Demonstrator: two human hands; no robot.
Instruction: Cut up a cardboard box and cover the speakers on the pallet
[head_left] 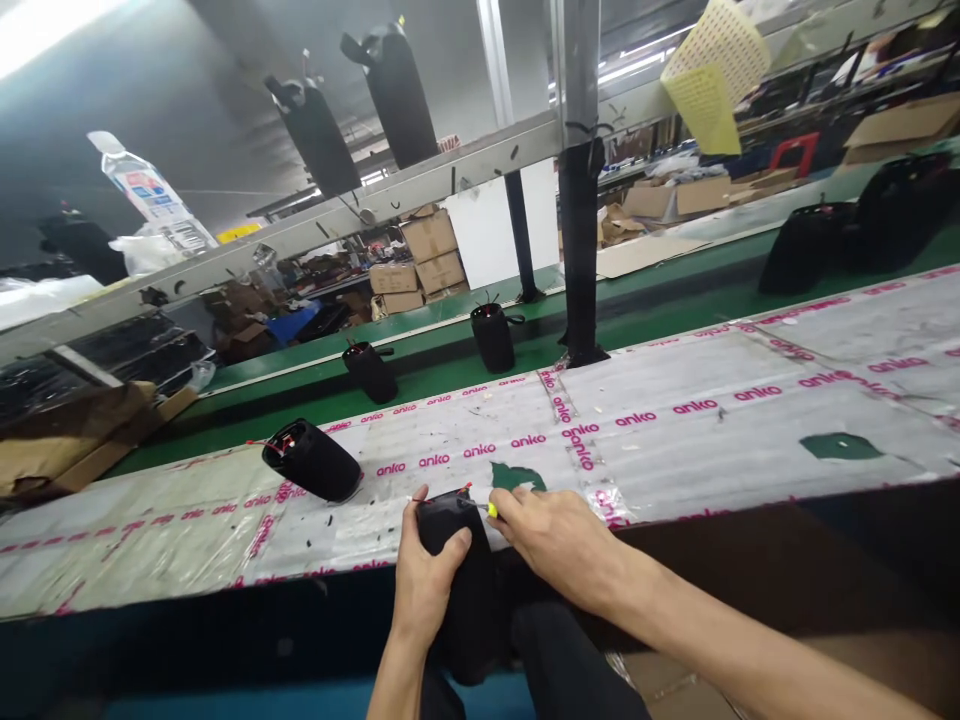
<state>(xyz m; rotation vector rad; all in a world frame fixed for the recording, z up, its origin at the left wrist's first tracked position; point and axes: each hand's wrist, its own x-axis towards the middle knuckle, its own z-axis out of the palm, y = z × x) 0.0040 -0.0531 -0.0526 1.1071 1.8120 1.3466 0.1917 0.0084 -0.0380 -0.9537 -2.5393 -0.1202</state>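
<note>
Head view shows, nearest, the left hand (427,580) grasping a black cylinder (469,610) at the near edge of the covered table (690,440), while the right hand (559,540) pinches a small yellow item (492,510), mostly hidden, beside its top. Farther left, a second cylinder (319,462) with red wires sits on the table; beyond, two more cylinders (495,342) stand on a green surface (435,372), left of a dark post (581,250).

The operator's left hand (429,580) and right hand (559,542) are bare, including the fingers (511,508). Behind the fingers, both wrists (619,582) and the visible lengths of both forearms (712,625) are likewise bare, each forearm widening away from its wrist. Below the fingers, the legs (581,680) are covered by black trousers (562,645); fabric detail is lost in shadow.
</note>
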